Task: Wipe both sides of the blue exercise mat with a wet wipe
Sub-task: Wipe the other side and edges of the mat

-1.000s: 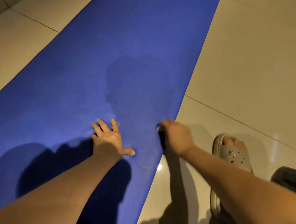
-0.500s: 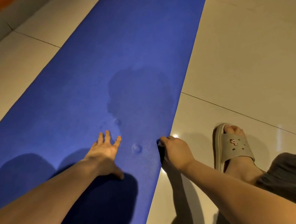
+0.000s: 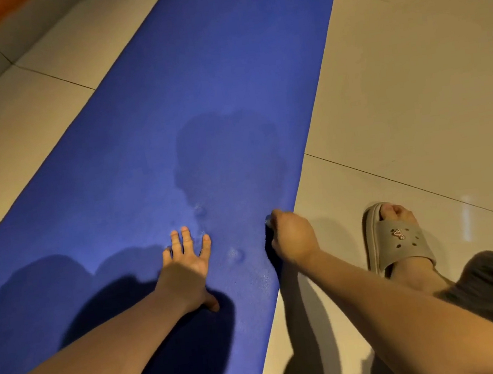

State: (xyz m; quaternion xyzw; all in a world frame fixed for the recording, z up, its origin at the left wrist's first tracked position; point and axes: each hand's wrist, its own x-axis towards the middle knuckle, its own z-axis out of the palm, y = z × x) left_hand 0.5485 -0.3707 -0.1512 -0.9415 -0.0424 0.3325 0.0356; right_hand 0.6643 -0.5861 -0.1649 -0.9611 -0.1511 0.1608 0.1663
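In the head view, the long blue exercise mat (image 3: 225, 79) of soft foam lay flat on the pale glossy tiled floor (image 3: 411, 71), running from the near left towards the far top. The left hand (image 3: 186, 267) rested on it palm down, with fingers straight and spread, and it held nothing that I could see. The right hand (image 3: 292, 237) was closed round the right long edge of the mat, fingers curled under it, and the edge seemed a little raised there. Between the two hands the surface showed a small round dimple (image 3: 235, 254); a beige rubber slipper (image 3: 399, 239) with a foot in it stood on the tiles near the right hand, apart from the mat. The wet wipe was not visible; whether it lay under the left palm I could not tell.

I judged the step to be steadying the mat, or beginning to turn it over. To do it well, the right hand should lift the edge slowly with a firm grip; the left palm should press evenly, so the mat does not slide on the smooth tiles; the foot should be kept off the mat.
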